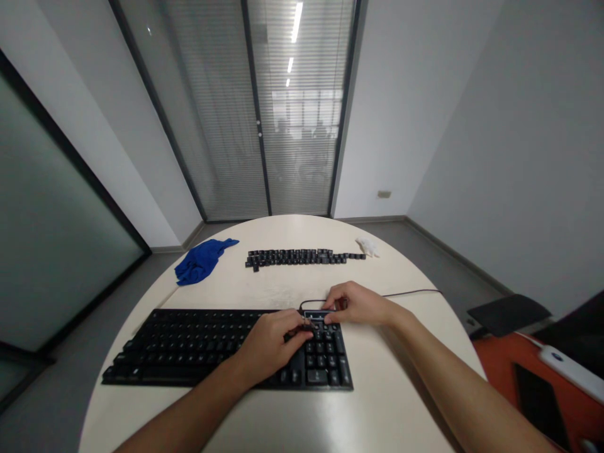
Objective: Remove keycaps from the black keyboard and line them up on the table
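Observation:
A black keyboard [184, 343] lies across the near part of the round table, its cable leaving at the back edge. My left hand [271, 343] is over the right half of the keyboard, thumb and fingers pinched together around a small dark piece near the number keys. What that piece is cannot be made out. At the keyboard's back right corner is my right hand [352, 305], its fingers curled and closed against the edge by the cable, with the thumb on top.
Loose black keycaps [302, 257] lie in rows farther back on the table [387, 358]. A blue cloth [202, 261] is at the left, a crumpled white tissue [368, 246] at the right. An orange seat [500, 371] with a dark phone [540, 402] and a white power strip [573, 372] stands right.

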A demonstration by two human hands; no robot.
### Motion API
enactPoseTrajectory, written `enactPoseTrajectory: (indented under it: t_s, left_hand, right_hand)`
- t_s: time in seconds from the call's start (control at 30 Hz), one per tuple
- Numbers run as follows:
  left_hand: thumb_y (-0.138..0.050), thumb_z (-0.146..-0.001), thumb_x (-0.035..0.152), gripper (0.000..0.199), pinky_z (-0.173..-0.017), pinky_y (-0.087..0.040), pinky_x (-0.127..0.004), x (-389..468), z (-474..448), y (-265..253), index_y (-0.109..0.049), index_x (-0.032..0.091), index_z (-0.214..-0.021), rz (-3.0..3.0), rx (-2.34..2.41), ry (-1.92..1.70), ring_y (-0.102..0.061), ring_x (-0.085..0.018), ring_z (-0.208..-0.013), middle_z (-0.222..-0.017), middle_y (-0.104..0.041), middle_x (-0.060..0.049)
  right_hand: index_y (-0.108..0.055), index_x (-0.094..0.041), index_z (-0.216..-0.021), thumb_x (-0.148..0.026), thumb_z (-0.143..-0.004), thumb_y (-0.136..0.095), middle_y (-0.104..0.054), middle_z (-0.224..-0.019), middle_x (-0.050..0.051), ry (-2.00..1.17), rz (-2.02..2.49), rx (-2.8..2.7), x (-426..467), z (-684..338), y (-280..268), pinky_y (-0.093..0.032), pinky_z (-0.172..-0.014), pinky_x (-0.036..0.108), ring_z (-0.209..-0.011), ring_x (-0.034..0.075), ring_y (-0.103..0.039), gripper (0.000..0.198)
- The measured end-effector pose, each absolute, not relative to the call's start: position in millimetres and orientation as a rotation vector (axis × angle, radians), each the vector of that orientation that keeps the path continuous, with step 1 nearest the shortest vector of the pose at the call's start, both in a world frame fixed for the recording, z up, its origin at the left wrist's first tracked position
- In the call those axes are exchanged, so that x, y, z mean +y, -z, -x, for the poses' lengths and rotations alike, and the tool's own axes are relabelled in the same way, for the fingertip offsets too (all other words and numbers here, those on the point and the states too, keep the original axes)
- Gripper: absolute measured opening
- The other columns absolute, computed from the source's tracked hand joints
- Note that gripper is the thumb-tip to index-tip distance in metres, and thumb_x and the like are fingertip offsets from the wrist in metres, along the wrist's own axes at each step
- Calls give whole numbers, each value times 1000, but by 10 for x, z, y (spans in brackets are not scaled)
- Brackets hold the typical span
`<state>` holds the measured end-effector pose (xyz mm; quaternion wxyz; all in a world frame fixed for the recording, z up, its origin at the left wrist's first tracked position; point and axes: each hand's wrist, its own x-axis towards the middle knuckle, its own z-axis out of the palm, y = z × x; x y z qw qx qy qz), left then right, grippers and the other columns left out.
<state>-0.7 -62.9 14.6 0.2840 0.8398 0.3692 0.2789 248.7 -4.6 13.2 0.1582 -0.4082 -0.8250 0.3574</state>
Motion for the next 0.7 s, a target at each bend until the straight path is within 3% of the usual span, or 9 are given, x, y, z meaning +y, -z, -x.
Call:
enactPoseTrajectory:
  t_s: [0.13, 0.4, 0.7]
  left_hand:
    - [-55, -92, 29, 19, -78, -47, -29, -626, 17, -134, -72, 19, -94, -2260, 979, -750, -65, -20, -83, -89, -72, -6]
    - [-59, -88, 29, 18, -55, -41, -22, -583, -11, -114, -70, 15, -88, -1831, 1065, -807, -59, -15, -62, -75, -69, -3]
    - [-60, -86, 24, 13, -64, -50, -23, -575, -20, -131, -68, 14, -83, -1665, 970, -836, -64, -16, -73, -80, -70, -3]
  right_hand:
    - [-77, -19, -94, -40, -76, -73, -69, -81, 3, -991, 1134, -2372, -46, -2482, -139, -44, -59, 24, -66, 14, -57, 28]
    - [-77, -22, -95, -39, -78, -73, -67, -86, 3, -933, 855, -2433, -144, -2320, -236, -45, -69, 25, -76, 14, -59, 24]
    - [-77, -23, -88, -43, -73, -77, -67, -78, 0, -851, 828, -2549, -215, -2154, -208, -44, -71, 25, -74, 15, -60, 25]
